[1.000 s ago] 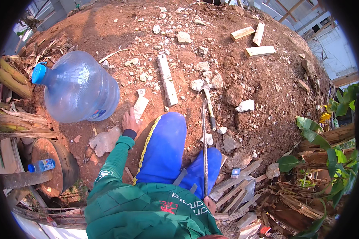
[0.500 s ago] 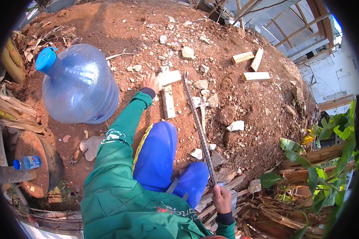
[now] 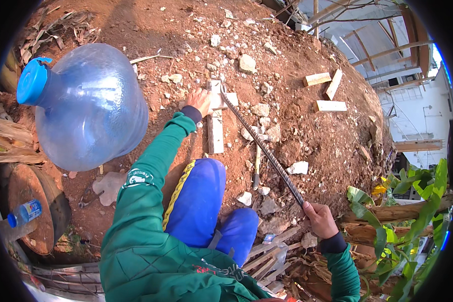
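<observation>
My left hand (image 3: pixel 200 101) is closed around the left end of a short wooden block (image 3: pixel 230 101), which lies across a longer wooden piece (image 3: pixel 215 138) on the dirt. With its fingers wrapped round the lower end, my right hand (image 3: pixel 320 220) grips a ribbed metal pry bar (image 3: pixel 264 153). The bar slants up and left, and its far tip meets the crossed wood just right of my left hand. Whether the tip is wedged between the pieces I cannot tell. Beneath the bar lies a hammer (image 3: pixel 257 166), partly covered by it.
A big blue water jug (image 3: pixel 93 108) stands at left, near a round stump (image 3: pixel 32 209) holding a small bottle (image 3: pixel 25 213). Three wooden blocks (image 3: pixel 330 105) lie at upper right. Stones (image 3: pixel 247 64) dot the slope; leafy plants (image 3: pixel 423 206) edge the right.
My right hand has swung right and up, tilting the bar more. The bar's tip has shifted left onto the crossed wood. My left hand stays at the block, which now sits slightly differently.
</observation>
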Available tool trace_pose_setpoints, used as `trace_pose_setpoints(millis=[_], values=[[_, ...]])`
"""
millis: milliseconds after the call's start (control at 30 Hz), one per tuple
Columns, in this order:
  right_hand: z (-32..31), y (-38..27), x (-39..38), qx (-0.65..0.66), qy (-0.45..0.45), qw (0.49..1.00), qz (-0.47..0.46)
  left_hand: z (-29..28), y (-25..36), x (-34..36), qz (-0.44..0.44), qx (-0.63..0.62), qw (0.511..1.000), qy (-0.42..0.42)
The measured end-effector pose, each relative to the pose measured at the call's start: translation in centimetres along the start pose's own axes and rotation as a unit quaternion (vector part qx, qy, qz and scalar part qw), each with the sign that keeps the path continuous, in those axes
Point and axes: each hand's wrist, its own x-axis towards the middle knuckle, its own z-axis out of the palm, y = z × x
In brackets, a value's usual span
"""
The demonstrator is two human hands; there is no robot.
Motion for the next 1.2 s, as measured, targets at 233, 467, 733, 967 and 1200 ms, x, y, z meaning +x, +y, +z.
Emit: trace_pose_setpoints(millis=[233,467,733,967,1200], values=[[-7.7,-10.6,0.3,-0.05,-0.095,0.989,0.1,0.3,-0.8,0.9,0.006,-0.034,0.999,-0.005],[-11.3,-19.4,1.1,-0.12,-0.11,0.974,0.159,-0.9,-1.2,1.5,-0.023,-0.052,0.997,-0.056],[-11.5,-23.4,2.3,-0.197,-0.089,0.965,0.147,-1.8,-1.6,2.6,-0.052,-0.123,0.986,-0.099],[-7.9,-18.2,1.1,-0.129,-0.104,0.981,0.104,-0.5,-1.5,2.1,-0.066,-0.1,0.989,-0.09],[-0.2,-5.5,-0.9,-0.178,-0.007,0.978,-0.112,-1.2,0.6,2.1,-0.028,-0.059,0.998,-0.023]])
